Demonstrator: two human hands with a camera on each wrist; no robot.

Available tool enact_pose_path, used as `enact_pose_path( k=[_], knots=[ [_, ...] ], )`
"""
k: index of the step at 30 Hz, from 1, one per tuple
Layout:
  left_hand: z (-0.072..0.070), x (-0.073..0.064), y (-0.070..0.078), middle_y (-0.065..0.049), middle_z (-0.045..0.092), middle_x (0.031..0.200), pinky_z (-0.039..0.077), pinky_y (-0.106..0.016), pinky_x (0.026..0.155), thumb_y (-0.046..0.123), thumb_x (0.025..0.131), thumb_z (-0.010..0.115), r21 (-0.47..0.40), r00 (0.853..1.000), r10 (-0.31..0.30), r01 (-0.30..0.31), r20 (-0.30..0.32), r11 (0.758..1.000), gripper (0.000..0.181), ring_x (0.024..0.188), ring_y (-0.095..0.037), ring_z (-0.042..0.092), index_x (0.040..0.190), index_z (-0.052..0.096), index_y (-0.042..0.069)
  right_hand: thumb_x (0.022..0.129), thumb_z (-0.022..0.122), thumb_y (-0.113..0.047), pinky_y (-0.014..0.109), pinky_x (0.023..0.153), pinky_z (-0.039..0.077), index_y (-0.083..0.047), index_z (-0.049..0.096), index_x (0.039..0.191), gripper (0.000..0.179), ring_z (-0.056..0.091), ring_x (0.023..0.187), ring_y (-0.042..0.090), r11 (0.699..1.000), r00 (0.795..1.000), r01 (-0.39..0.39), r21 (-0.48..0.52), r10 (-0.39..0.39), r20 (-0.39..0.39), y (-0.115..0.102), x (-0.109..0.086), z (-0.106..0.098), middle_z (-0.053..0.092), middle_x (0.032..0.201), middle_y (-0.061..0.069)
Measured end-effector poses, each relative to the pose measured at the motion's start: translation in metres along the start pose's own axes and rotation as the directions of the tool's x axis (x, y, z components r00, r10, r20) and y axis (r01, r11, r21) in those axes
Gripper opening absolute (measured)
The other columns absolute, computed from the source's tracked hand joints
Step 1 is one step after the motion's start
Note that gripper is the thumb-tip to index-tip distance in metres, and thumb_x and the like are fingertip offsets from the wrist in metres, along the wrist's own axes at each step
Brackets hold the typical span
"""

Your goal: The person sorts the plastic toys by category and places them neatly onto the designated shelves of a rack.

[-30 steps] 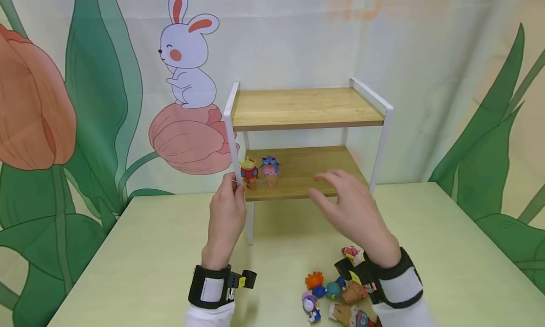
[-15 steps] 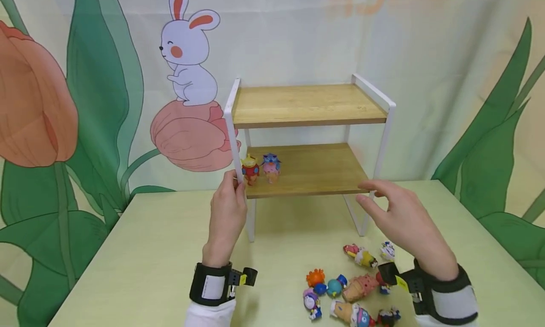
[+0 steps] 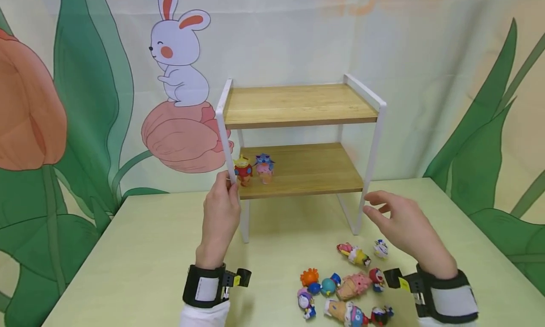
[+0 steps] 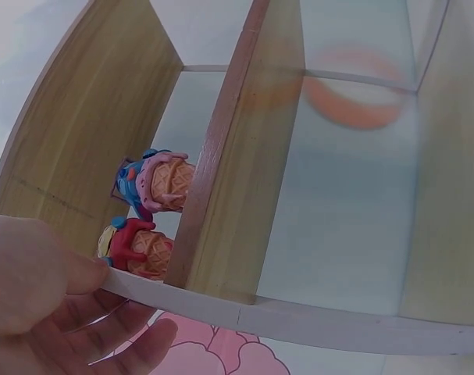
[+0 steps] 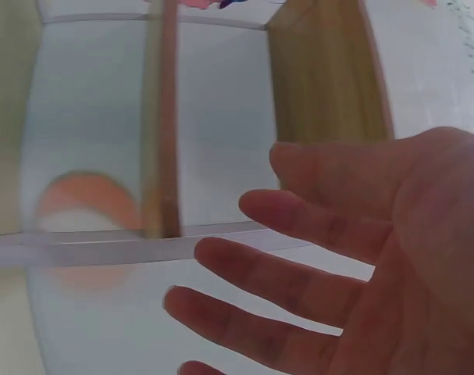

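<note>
White post (image 3: 226, 149) gripped in L fingers (image 4: 147, 348), R fingers (image 5: 276, 273) spread nr shelf (image 3: 298, 104)

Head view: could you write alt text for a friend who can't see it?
A person's left hand holds a white-framed shelf by its left post; their right hand hovers, holding nothing, near the right post. Two small figurines stand at the left of the lower board, and more toys are scattered on the table in front.
</note>
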State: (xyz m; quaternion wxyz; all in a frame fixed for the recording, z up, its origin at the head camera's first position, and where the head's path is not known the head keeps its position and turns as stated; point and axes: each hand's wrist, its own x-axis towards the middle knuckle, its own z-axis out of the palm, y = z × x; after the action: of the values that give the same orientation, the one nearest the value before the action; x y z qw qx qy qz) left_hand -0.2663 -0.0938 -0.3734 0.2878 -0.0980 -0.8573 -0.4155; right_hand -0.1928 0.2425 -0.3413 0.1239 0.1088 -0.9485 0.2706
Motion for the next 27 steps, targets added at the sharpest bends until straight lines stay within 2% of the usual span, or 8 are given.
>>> enact_pose_path(
  k=[5,9,13,16,23,27],
  knots=[
    [-0.001,0.001,-0.001,-0.021,0.063,0.106,0.056,-0.042,0.068,0.001,0.099,0.054,0.006,1.0,0.002,-0.002,0.008,1.0,0.027,0.081,-0.031,0.062,0.125,0.049,-0.004,0.098,0.061,-0.019,0.042,0.067,0.052,-0.003,0.063,0.12,0.028,0.063,0.092,0.03,1.0,0.999,-0.017,-0.003,0.017,0.048,0.011,0.004,0.015,0.067,0.111,0.017],
    [0.0,0.0,-0.001,-0.022,0.063,0.106,0.056,-0.042,0.068,0.0,0.098,0.054,0.006,1.0,0.007,-0.007,0.003,1.0,0.026,0.081,-0.031,0.063,0.124,0.049,-0.005,0.097,0.061,-0.017,0.042,0.069,0.052,-0.001,0.064,0.119,0.027,0.064,0.089,0.027,0.999,0.99,-0.033,0.007,0.032,0.134,0.02,0.01,0.031,0.068,0.107,0.015],
    [0.001,0.0,-0.001,-0.022,0.063,0.106,0.056,-0.043,0.068,0.0,0.098,0.054,0.008,1.0,0.006,-0.006,0.001,1.0,0.026,0.08,-0.031,0.063,0.124,0.049,-0.005,0.096,0.063,-0.019,0.04,0.069,0.052,0.001,0.064,0.119,0.03,0.062,0.083,0.022,0.997,0.964,-0.082,-0.003,0.08,0.252,0.029,0.015,0.049,0.067,0.101,0.011],
    [0.001,0.0,-0.001,-0.022,0.063,0.106,0.056,-0.042,0.068,0.001,0.099,0.053,0.003,1.0,0.001,-0.001,0.008,1.0,0.026,0.08,-0.031,0.062,0.124,0.048,-0.005,0.095,0.064,-0.02,0.036,0.065,0.05,0.002,0.064,0.117,0.031,0.059,0.077,0.019,0.992,0.942,-0.128,-0.019,0.128,0.311,0.034,0.017,0.061,0.065,0.096,0.009],
    [0.001,0.0,-0.001,-0.021,0.063,0.106,0.055,-0.042,0.068,0.0,0.099,0.054,0.001,1.0,-0.003,0.003,0.008,1.0,0.027,0.079,-0.03,0.062,0.124,0.048,-0.005,0.093,0.067,-0.021,0.035,0.062,0.05,0.006,0.063,0.114,0.034,0.056,0.072,0.02,0.983,0.914,-0.177,-0.038,0.179,0.365,0.04,0.018,0.079,0.065,0.094,0.012],
    [0.001,0.0,-0.002,-0.021,0.063,0.105,0.055,-0.042,0.066,0.001,0.099,0.054,-0.001,1.0,-0.004,0.004,0.004,1.0,0.027,0.079,-0.03,0.061,0.124,0.049,-0.004,0.092,0.069,-0.024,0.032,0.056,0.045,0.005,0.063,0.113,0.037,0.054,0.064,0.019,0.978,0.896,-0.197,-0.065,0.206,0.392,0.041,0.017,0.084,0.062,0.089,0.01]
  ],
)
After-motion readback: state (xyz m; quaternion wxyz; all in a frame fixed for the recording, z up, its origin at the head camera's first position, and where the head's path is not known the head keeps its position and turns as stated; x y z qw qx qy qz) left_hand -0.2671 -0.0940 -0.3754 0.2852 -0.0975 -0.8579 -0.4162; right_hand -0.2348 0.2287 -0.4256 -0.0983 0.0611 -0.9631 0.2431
